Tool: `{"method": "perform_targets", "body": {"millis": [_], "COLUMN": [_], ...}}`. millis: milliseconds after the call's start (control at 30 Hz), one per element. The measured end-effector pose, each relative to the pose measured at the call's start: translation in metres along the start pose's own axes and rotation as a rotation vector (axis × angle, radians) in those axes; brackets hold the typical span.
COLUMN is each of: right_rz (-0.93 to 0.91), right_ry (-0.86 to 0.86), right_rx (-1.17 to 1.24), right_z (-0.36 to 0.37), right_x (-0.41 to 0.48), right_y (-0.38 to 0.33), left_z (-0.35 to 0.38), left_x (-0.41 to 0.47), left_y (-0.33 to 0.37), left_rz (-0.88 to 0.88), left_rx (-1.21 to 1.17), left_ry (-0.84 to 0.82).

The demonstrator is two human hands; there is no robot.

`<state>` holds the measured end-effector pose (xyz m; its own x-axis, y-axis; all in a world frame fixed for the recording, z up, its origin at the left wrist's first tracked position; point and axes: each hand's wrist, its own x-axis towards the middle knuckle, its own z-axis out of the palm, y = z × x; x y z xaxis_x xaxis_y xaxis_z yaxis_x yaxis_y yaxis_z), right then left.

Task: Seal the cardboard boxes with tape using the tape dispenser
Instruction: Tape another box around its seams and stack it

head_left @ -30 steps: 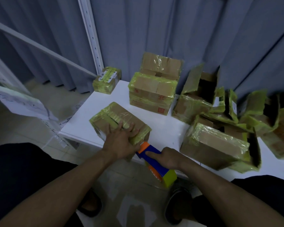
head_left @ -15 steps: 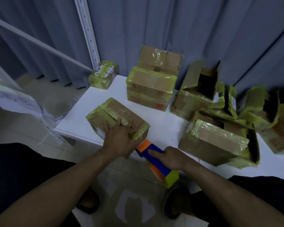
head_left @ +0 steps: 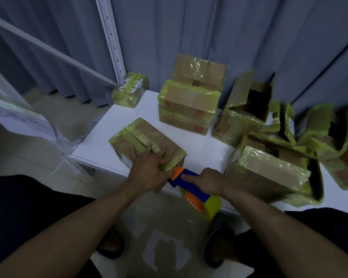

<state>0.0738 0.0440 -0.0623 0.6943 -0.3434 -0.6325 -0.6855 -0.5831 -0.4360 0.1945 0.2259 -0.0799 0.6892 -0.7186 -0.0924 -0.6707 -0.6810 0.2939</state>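
Left hand point(head_left: 149, 170) fingers point(head_left: 148, 150) spread flat, pressing the cardboard box point(head_left: 147, 131) top; right hand point(head_left: 208, 181) fingers clamped round the tape dispenser point(head_left: 187, 172), orange head touching the box's near corner just beside the left palm. Box sits at the table point(head_left: 205, 153) edge, so a hard pull could drag it off or wrinkle the tape. Open box point(head_left: 239, 119) beyond right fingers, flaps up, inside too dark to tell

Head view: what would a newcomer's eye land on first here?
The bright blue-and-orange tape dispenser at the near edge of the white table, gripped by the right hand. Next, the left hand pressing flat on a taped box beside it, and the open boxes piled at its right.
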Motion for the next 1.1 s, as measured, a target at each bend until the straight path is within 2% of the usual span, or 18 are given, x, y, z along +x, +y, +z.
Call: {"method": "perform_targets", "body": {"millis": [200, 333, 400, 567, 667, 867, 1033, 1100], "right_rz": [-0.078, -0.072, -0.050, -0.021, -0.060, -0.098, -0.156, -0.187], "right_ry": [0.177, 0.122, 0.080, 0.139, 0.171, 0.248, 0.289, 0.284], "right_rx": [-0.224, -0.237, -0.174, -0.127, -0.048, 0.131, 0.215, 0.247], "right_z": [0.014, 0.010, 0.010, 0.005, -0.004, -0.015, -0.025, -0.028], "right_x": [-0.009, -0.003, 0.001, -0.006, -0.017, -0.031, -0.048, -0.052], "right_y": [0.000, 0.003, 0.008, 0.017, 0.018, 0.022, 0.023, 0.024], "left_z": [0.000, 0.003, 0.001, -0.013, -0.011, 0.009, 0.006, 0.002], "left_x": [0.001, 0.004, 0.001, -0.005, -0.010, -0.016, -0.014, -0.013], "left_y": [0.000, -0.005, -0.006, -0.011, -0.022, -0.035, -0.033, -0.030], "left_rz": [-0.008, 0.008, 0.021, 0.036, 0.099, 0.136, 0.329, 0.300], "left_rx": [0.020, 0.012, 0.004, 0.057, 0.234, 0.159, 0.113, 0.134], "left_ry": [0.008, 0.002, 0.002, 0.002, 0.134, 0.328, 0.233, 0.172]}}
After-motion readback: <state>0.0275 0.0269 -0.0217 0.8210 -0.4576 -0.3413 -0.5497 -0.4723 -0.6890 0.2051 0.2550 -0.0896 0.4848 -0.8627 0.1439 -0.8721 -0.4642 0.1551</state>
